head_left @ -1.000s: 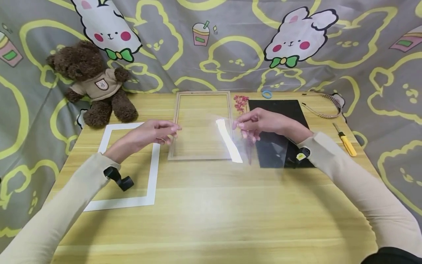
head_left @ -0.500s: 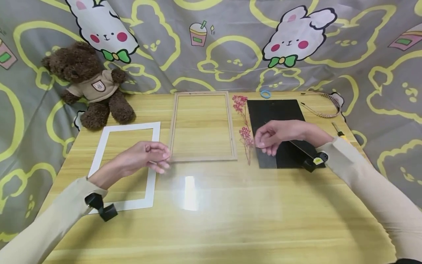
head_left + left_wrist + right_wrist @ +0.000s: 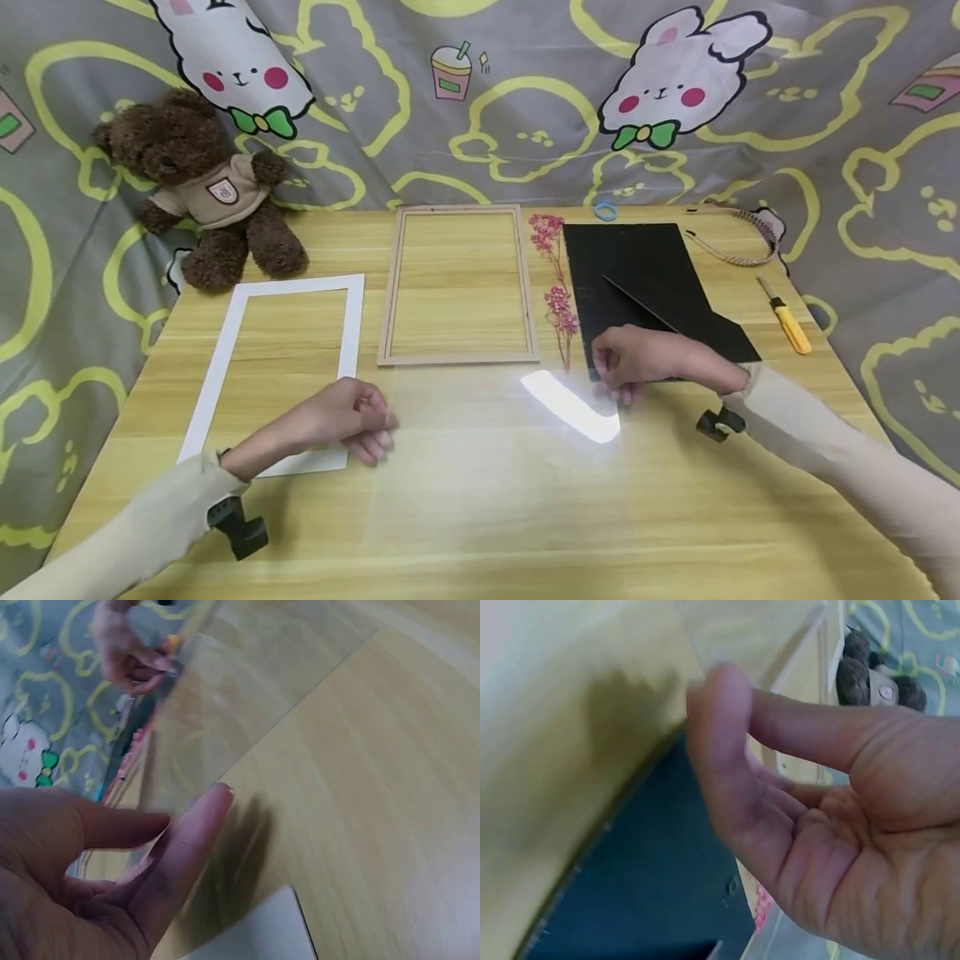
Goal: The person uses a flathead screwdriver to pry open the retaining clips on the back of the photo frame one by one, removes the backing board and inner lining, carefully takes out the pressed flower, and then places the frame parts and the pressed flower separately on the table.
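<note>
A clear transparent sheet (image 3: 495, 475) spans the space between both hands, low over the table in front of the wooden frame (image 3: 533, 333). At its left edge my left hand (image 3: 352, 418) pinches it between thumb and fingers. In the left wrist view the clear sheet (image 3: 255, 682) stretches away from the fingertips. My right hand (image 3: 641, 360) pinches the opposite edge, close to the lower left corner of the black backing board (image 3: 600, 292). A bright glare lies across the sheet near that hand. Whether the sheet touches the table cannot be told.
A white mat frame (image 3: 225, 367) lies at left, partly beneath the left arm. Pink dried flowers (image 3: 560, 304) lie between frame and board. At the back are a brown teddy bear (image 3: 210, 192), a blue ring (image 3: 604, 212), a headband (image 3: 768, 237) and a yellow-handled screwdriver (image 3: 791, 327).
Both hands have carried the clear sheet from over the wooden frame toward the front of the table and lowered it. The right hand has also shifted rightward.
</note>
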Demonstrator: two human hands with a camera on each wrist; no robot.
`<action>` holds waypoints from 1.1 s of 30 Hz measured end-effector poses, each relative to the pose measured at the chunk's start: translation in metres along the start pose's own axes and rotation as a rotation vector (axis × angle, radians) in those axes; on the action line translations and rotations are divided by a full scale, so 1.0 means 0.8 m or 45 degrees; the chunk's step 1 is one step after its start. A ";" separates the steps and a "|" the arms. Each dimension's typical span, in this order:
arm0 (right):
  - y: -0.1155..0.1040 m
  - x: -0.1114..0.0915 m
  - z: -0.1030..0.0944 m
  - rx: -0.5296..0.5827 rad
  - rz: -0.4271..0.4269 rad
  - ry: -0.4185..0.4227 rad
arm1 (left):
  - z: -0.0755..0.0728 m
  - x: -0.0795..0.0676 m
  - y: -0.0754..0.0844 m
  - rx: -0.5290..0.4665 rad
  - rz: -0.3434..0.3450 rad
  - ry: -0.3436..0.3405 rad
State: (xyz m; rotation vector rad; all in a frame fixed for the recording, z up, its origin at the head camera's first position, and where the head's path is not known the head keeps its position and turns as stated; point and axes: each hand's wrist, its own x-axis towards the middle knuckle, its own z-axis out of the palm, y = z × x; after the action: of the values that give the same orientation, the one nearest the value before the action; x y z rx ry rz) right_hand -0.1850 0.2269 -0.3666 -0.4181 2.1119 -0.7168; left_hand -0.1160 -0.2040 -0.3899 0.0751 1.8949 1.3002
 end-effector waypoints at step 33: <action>-0.003 0.001 -0.027 -0.279 -0.035 0.464 | 0.040 0.014 -0.008 1.568 0.925 0.179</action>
State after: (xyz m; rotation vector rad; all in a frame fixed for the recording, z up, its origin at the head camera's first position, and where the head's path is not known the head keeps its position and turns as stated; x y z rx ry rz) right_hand -0.2028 0.2321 -0.3549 -0.4630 2.5465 -0.6135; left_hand -0.1002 -0.1778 -0.4056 1.4136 2.6281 0.3077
